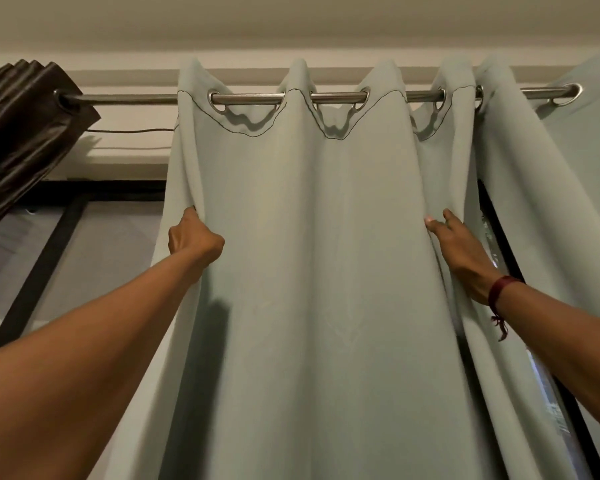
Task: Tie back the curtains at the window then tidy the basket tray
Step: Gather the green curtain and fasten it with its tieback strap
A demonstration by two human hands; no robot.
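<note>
Up under the rod (136, 98), our pale curtain (319, 237) hangs spread across the window, not yet gathered. Our left hand (194, 237) curls its fingers (189, 216) round the near edge, and our right hand (465, 258) pinches a fold. If we tug downward rather than sideways, the rings (219, 98) may jam or the cloth may slip free. The brown curtain (21, 133) is bunched at the far left.
</note>
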